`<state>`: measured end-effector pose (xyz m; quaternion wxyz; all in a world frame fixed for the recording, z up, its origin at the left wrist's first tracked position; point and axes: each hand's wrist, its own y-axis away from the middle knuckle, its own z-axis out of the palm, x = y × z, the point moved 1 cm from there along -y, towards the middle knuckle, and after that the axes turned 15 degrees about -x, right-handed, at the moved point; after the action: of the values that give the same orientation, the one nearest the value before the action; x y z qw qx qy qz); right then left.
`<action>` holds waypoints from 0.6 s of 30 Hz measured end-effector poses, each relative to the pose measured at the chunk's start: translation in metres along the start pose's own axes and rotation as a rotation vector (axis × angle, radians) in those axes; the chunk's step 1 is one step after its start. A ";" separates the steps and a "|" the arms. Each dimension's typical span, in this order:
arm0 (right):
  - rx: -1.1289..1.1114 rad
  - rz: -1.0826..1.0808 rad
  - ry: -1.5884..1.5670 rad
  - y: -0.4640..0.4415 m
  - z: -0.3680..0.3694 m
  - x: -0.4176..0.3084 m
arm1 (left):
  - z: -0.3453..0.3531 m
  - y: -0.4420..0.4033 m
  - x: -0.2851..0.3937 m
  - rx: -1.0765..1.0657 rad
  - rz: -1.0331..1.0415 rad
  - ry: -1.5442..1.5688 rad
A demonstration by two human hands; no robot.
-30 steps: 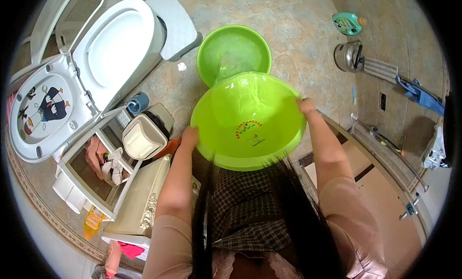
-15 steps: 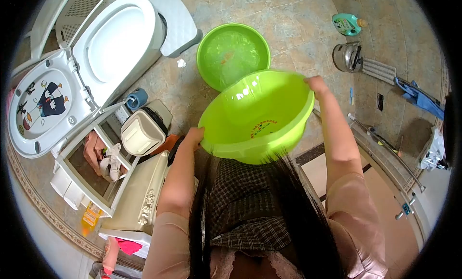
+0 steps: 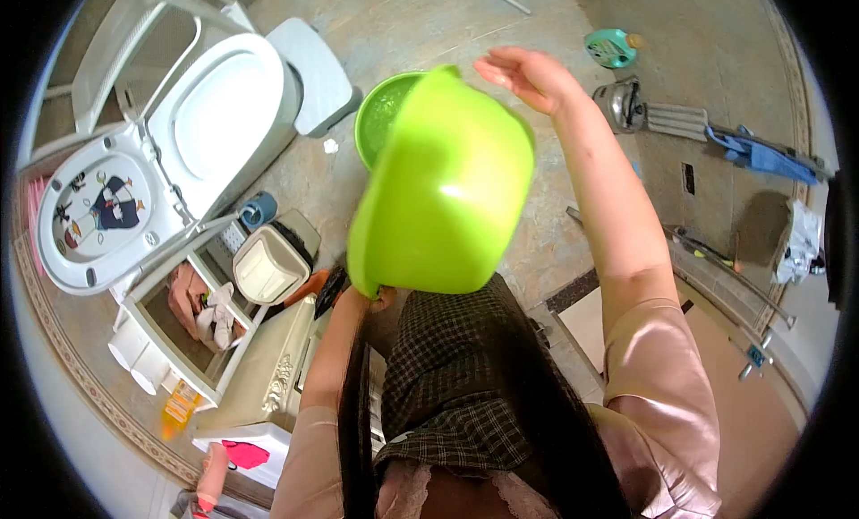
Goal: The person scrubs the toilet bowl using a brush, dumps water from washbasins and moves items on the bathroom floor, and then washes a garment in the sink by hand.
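Note:
A bright green washbasin (image 3: 452,192) hangs in front of me, tipped on its side so its outer bottom faces up and right. My left hand (image 3: 376,297) grips its rim at the lower left; the fingers are partly hidden by the basin. Off the far rim, my right hand (image 3: 528,74) is held apart from the basin with fingers loosely stretched and nothing in them. Behind, on the tiled floor, sits a second green basin (image 3: 378,116) with what looks like water in it, half covered by the washbasin.
To the left are the toilet (image 3: 224,103) with its lid raised, a grey step stool (image 3: 309,72), a cream bin (image 3: 268,267) and a shelf rack (image 3: 210,389). At right stand a green detergent bottle (image 3: 612,48), a metal pot (image 3: 616,105) and a blue cloth (image 3: 761,155).
The washbasin has turned from open side up to its side, hiding its inside. My right hand has let go of its rim and moved up and left; my left still holds on.

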<state>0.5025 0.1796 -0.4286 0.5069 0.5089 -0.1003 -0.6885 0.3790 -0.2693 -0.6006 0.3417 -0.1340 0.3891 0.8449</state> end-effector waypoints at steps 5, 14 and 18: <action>-0.003 -0.386 0.393 0.068 0.029 -0.047 | 0.089 0.026 -0.019 0.150 -0.015 0.055; 0.314 -0.353 0.451 0.171 -0.048 0.078 | 0.127 0.069 -0.055 -0.141 -0.252 0.309; 0.497 -0.257 0.558 0.203 -0.090 0.179 | 0.175 0.072 -0.082 -0.182 -0.394 0.386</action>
<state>0.7017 -0.0239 -0.4447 0.2857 0.7922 -0.0577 -0.5362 0.3970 -0.2105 -0.4034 0.4056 -0.3954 0.3361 0.7525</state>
